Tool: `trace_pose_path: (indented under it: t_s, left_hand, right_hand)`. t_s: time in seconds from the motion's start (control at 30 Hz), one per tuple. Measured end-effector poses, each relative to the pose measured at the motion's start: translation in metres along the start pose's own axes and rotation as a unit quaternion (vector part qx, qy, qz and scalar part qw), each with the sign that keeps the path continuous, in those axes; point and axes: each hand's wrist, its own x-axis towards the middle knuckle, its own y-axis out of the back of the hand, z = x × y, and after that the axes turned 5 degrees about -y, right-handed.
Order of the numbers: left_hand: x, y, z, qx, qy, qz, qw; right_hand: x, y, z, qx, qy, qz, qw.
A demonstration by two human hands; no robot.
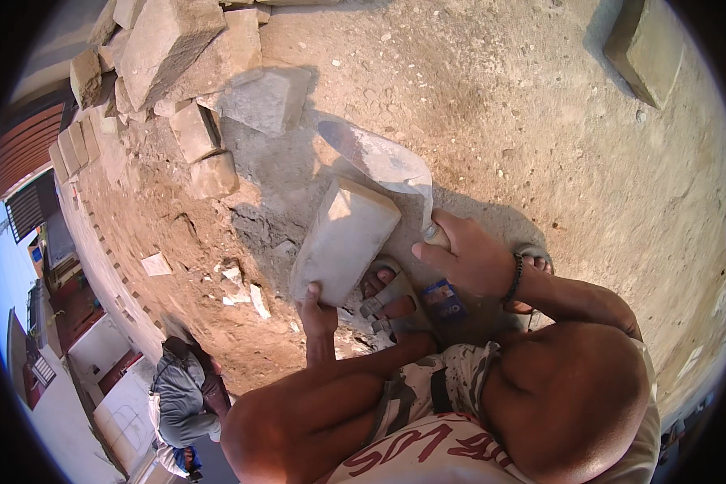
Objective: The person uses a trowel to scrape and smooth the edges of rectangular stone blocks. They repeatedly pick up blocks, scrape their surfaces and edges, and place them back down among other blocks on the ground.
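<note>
Currently, a block (348,234) is grasped by the left hand (318,319), a trowel (385,161) by the right hand (474,254). Between them, a sandalled foot (398,306) is planted; beyond, stones (165,48) are heaped.

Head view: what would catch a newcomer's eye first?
The pale block in the middle, held at its near end by the left hand, stands out first. Beside it, the right hand grips a trowel. Rough blocks lie heaped at the upper left.

trowel handle (436,237) mostly hidden — right hand (472,254) around it, left hand (319,316) partly behind block (345,242), rubble (165,48) cropped
</note>
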Motion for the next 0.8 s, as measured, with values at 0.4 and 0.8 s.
trace_pose_path:
  t_s: [0.4, 0.8]
  left_hand:
    - [-0.008, -0.027, 0.024, 0.032, -0.058, -0.004, 0.998]
    - [-0.001, -0.090, 0.095, 0.254, -0.181, -0.044, 0.949]
  right_hand:
    - [0.012, -0.011, 0.071, -0.178, 0.045, -0.027, 0.983]
    - [-0.053, 0.019, -0.056, -0.289, 0.151, -0.034, 0.945]
